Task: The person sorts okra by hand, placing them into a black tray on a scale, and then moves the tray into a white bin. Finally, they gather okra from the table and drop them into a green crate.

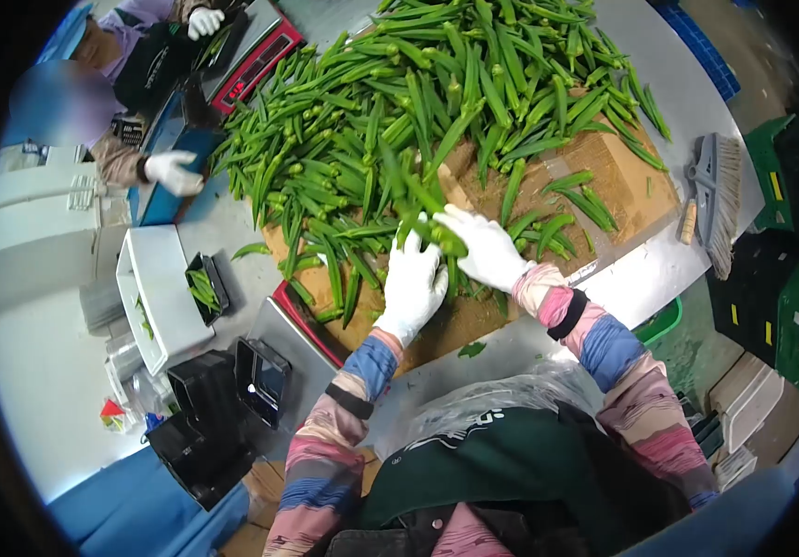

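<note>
My left hand (415, 286), in a white glove, has its fingers closed round the lower ends of a few green okra pods (425, 197), which are smeared by motion. From the other side, my right hand (485, 249), also gloved, grips the same pods, its fingers close to the left fingertips. Both hands are low over brown cardboard (460, 320). Just beyond them rises a large heap of okra (353, 121). Several loose pods (557, 227) lie to the right of my right hand, and others lie left of my left hand.
A brush (720, 190) lies at the table's right edge. A red-edged scale (302, 320) is at left, near black trays (269, 381) and a white bin (153, 297). Across the table, a co-worker's gloved hand (175, 174) is near another red scale (260, 60). Green crates (771, 306) stand right.
</note>
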The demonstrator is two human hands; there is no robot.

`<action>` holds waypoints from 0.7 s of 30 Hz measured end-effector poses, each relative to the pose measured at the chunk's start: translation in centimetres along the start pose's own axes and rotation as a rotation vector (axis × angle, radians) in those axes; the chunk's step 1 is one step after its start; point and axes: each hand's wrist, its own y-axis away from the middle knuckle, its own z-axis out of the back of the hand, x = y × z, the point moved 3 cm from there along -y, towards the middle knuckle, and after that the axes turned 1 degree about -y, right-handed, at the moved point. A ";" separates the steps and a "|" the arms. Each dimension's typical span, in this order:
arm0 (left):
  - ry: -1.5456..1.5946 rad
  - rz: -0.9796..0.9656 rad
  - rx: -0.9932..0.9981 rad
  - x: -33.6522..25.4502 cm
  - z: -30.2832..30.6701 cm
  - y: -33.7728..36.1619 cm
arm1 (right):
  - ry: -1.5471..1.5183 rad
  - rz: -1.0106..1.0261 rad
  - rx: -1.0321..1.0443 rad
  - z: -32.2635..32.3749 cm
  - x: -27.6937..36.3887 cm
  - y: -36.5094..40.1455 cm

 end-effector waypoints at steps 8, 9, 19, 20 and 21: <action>-0.014 -0.015 0.244 -2.8 -0.2 12.6 | 0.407 0.364 0.173 -1.9 4.2 9.9; 0.002 -0.016 0.278 -2.9 -0.2 13.5 | 0.397 0.356 0.189 -1.7 3.9 10.8; 0.506 0.474 -0.022 0.2 3.4 15.4 | 0.465 0.158 0.408 3.4 0.0 16.9; 0.508 0.473 -0.152 0.5 3.2 14.8 | 0.450 0.121 0.412 3.7 -0.1 17.1; 0.480 0.466 -0.160 0.5 3.2 13.7 | 0.420 0.144 0.345 3.6 -0.4 17.5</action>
